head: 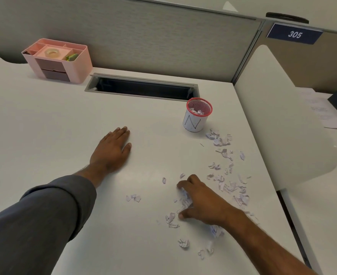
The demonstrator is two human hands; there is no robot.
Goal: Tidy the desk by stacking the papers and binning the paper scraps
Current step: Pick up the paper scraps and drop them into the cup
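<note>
Your right hand is half-curled around a clump of scraps, well short of the cup; your left hand lies flat, holding nothing.

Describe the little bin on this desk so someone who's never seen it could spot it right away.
Start at the long dark cable slot at the back of the white desk. Just in front of its right end stands a small bin: a red mesh cup wrapped in white paper with handwritten letters. It already holds paper scraps, unlike the pink organizer far left.
</note>
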